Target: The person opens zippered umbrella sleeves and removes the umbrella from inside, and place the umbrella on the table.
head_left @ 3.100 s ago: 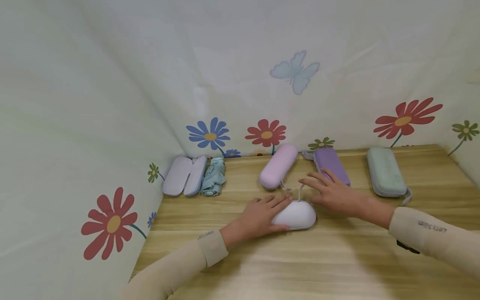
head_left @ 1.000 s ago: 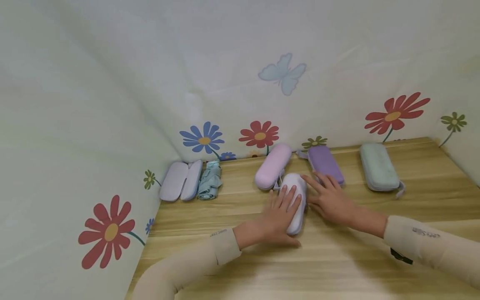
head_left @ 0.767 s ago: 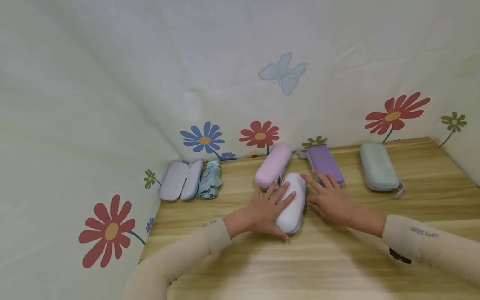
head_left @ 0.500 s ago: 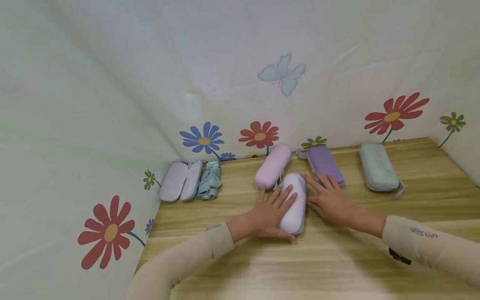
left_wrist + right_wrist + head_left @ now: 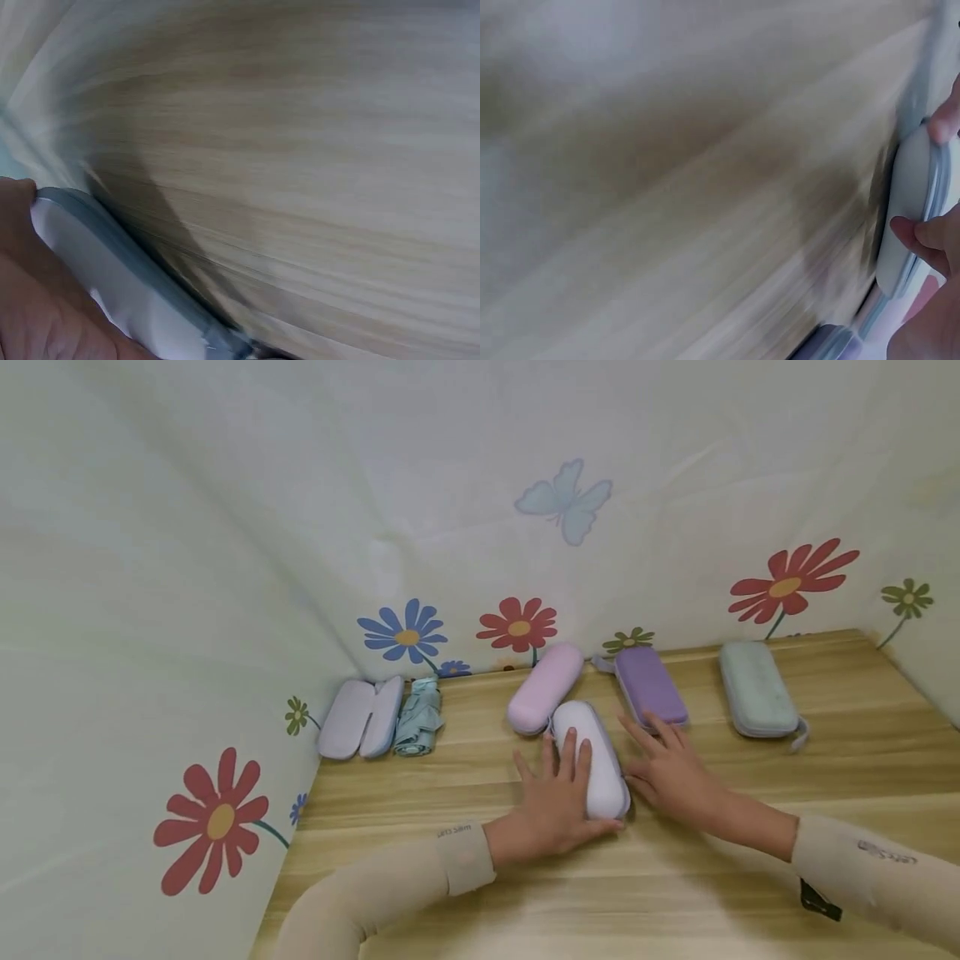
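Observation:
A white glasses case (image 5: 592, 768) lies on the wooden table, its far end angled left. Across its top my left hand (image 5: 551, 802) rests with spread, straight fingers, the thumb at the near end. On the case's right side is my right hand (image 5: 678, 777). Its thumb and a finger (image 5: 930, 232) pinch together at the grey zipper seam (image 5: 936, 180) in the right wrist view; the zipper pull itself is hidden between them. The left wrist view shows the case's grey edge (image 5: 142, 255) beside the left hand.
Behind the white case lie a pink glasses case (image 5: 546, 689), a purple case (image 5: 651, 687) and a mint green case (image 5: 759, 689). At the back left are an opened pale case (image 5: 351, 718) and a folded teal umbrella (image 5: 420, 718). Flower-printed cloth walls enclose the table.
The white case has turned from lying crosswise to pointing away, its near end swinging right. My left hand has shifted with it. My right hand has moved slightly right and nearer.

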The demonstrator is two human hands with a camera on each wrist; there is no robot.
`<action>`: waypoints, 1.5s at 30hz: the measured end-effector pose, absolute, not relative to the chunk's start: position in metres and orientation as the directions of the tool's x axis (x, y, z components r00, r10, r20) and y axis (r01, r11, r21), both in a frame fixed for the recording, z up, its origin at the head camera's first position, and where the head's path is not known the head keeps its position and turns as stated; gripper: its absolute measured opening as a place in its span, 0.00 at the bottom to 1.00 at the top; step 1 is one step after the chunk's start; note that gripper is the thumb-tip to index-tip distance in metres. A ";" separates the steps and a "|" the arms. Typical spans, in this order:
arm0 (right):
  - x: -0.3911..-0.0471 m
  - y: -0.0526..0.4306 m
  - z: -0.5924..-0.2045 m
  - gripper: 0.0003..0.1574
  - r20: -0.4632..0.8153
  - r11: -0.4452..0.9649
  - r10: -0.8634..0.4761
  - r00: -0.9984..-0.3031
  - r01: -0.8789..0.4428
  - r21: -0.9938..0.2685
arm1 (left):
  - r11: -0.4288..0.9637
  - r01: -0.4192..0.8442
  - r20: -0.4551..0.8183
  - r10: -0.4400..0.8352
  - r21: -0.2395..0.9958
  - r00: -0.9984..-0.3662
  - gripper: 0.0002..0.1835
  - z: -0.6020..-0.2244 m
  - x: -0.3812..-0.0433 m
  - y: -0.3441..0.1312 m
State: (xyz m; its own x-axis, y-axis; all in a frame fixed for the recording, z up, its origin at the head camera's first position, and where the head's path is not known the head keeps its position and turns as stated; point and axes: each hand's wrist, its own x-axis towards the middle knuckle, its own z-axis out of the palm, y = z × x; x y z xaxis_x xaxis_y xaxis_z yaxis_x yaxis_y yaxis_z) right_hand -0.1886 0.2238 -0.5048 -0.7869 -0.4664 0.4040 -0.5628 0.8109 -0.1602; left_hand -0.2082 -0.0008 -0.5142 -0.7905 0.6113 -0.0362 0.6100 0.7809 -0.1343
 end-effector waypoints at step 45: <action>-0.214 0.280 -0.505 0.04 0.480 0.823 -0.492 -0.727 -0.568 -0.017 | 0.460 0.847 -0.036 0.873 -0.268 -0.486 0.43 -0.509 -0.266 -0.019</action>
State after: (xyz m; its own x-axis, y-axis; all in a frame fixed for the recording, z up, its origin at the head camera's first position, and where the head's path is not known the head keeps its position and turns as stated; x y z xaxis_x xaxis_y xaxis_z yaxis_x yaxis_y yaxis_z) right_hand -0.2139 0.2799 -0.5045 -0.7267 -0.4915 0.4799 -0.5677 0.8231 -0.0167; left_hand -0.2660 -0.0187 -0.5093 -0.4856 0.8735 -0.0357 0.8466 0.4597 -0.2683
